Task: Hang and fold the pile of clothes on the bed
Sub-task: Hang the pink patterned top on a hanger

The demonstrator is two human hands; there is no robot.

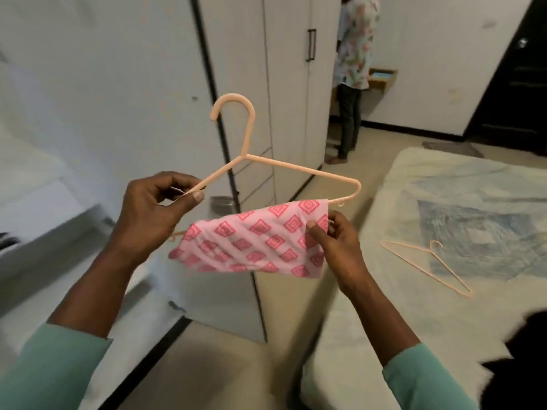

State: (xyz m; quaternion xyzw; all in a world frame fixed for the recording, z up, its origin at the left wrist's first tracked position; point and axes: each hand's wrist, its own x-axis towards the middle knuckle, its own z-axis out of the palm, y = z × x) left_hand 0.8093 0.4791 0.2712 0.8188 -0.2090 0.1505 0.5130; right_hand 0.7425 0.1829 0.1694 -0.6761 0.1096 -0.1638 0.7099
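Fingers (196,197) of the left hand (154,211) are curled, thumb against forefinger, pinching the left arm of a peach plastic hanger (296,168) held upright with its hook on top. The fingers (313,229) of the right hand (337,241) pinch the right edge of the one pink diamond-patterned cloth (251,244), just under this hanger's right end. The cloth is draped over the hanger's lower bar and sags between the two hands. There are two hangers in all. The second hanger (429,264) lies flat on the bed (384,321), right of the held hanger and well apart from it. A white wardrobe (290,84) stands behind the held hanger. Another person (353,54) stands beyond it, up and to its right.
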